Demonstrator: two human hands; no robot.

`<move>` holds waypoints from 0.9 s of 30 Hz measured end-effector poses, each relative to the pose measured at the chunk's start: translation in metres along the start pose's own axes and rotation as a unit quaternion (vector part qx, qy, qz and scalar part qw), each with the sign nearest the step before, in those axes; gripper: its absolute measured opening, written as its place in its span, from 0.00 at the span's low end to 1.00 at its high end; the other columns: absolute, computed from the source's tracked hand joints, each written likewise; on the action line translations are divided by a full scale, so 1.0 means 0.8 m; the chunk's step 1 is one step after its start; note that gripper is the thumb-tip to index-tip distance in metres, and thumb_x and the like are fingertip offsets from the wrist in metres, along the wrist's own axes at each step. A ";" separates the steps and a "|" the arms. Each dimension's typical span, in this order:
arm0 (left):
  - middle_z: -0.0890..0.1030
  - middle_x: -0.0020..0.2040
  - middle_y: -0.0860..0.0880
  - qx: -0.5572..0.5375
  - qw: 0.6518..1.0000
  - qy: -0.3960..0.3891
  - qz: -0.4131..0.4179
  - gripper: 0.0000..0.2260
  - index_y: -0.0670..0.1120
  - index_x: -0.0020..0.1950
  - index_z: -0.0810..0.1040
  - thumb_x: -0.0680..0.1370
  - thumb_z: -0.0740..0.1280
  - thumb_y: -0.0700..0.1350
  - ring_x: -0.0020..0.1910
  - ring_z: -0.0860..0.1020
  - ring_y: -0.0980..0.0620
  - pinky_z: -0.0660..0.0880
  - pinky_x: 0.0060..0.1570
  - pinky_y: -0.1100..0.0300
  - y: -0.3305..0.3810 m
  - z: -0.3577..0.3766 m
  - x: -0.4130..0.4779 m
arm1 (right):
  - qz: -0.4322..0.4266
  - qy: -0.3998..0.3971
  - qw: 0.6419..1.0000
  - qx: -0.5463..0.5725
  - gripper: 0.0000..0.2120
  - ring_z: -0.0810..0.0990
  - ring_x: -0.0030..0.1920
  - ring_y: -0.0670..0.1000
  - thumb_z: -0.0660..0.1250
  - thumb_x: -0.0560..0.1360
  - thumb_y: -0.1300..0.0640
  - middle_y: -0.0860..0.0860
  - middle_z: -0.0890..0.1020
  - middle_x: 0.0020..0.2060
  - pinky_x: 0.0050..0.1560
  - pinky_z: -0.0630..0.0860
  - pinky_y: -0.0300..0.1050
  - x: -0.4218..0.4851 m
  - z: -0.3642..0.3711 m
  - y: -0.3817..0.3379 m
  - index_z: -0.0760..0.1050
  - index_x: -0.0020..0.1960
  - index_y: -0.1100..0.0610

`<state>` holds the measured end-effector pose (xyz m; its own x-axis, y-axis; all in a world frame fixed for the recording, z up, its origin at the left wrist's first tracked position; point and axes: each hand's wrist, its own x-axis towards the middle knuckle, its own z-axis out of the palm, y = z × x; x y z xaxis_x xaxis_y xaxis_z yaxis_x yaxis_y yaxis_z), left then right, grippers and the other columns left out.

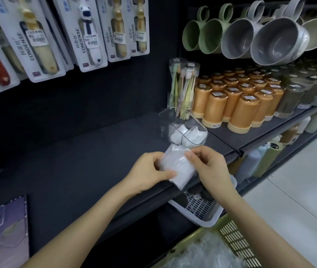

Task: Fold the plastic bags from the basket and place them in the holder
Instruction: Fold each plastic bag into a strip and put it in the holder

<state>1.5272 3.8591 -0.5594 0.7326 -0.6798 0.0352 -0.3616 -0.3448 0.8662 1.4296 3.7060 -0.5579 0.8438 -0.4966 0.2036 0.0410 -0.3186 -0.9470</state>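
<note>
White bag (177, 167), yellow-green basket (237, 246), orange cups (242, 111)

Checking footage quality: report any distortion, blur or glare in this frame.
Head view: wide-angle distortion bows the shelf edge and tilts the mugs; the plastic bag held by left hand and right hand looks soft, washed out; the holder glints faintly; the green basket is blurred.

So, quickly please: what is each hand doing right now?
Left hand: pinches the folded plastic bag at its left edge.
Right hand: pinches the same bag at its upper right corner.
</note>
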 end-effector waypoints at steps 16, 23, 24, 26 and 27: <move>0.82 0.43 0.43 0.039 0.994 -0.061 0.077 0.10 0.43 0.45 0.81 0.68 0.78 0.42 0.40 0.77 0.49 0.76 0.47 0.53 0.004 -0.010 0.082 | -0.011 -0.025 0.998 -0.053 0.02 0.76 0.39 0.52 0.71 0.74 0.58 0.55 0.82 0.38 0.46 0.74 0.49 0.047 -0.037 0.032 0.82 0.43 0.55; 0.73 0.64 0.49 -0.085 0.986 0.126 -0.074 0.23 0.47 0.66 0.72 0.74 0.72 0.51 0.62 0.73 0.53 0.69 0.61 0.60 -0.008 -0.033 0.152 | 0.022 0.026 0.999 -0.037 0.04 0.78 0.43 0.48 0.72 0.73 0.59 0.50 0.82 0.41 0.50 0.73 0.45 0.072 -0.067 0.036 0.80 0.40 0.55; 0.72 0.66 0.51 -0.109 0.984 0.104 -0.099 0.25 0.46 0.70 0.70 0.76 0.71 0.50 0.64 0.71 0.54 0.67 0.62 0.60 -0.007 -0.030 0.159 | 0.026 0.027 0.999 -0.034 0.04 0.79 0.45 0.49 0.72 0.73 0.59 0.50 0.82 0.42 0.51 0.74 0.45 0.074 -0.070 0.037 0.80 0.39 0.55; 0.75 0.59 0.55 -0.161 0.978 0.061 -0.115 0.16 0.49 0.64 0.73 0.78 0.68 0.48 0.61 0.71 0.56 0.66 0.59 0.61 -0.003 -0.022 0.166 | 0.030 0.028 0.999 -0.033 0.05 0.78 0.46 0.49 0.73 0.73 0.60 0.50 0.82 0.43 0.51 0.73 0.45 0.074 -0.073 0.038 0.80 0.39 0.55; 0.75 0.53 0.57 -0.180 0.975 0.049 -0.121 0.10 0.51 0.59 0.74 0.78 0.68 0.47 0.58 0.72 0.56 0.67 0.59 0.61 0.000 -0.019 0.166 | 0.031 0.027 0.999 -0.033 0.05 0.78 0.46 0.48 0.73 0.73 0.60 0.49 0.81 0.43 0.51 0.73 0.44 0.074 -0.074 0.038 0.79 0.38 0.55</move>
<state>1.6337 3.7788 -0.5473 0.8291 -0.5360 -0.1590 0.0414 -0.2248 0.9735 1.4490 3.6189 -0.5598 0.8136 -0.5591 0.1596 -0.0472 -0.3370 -0.9403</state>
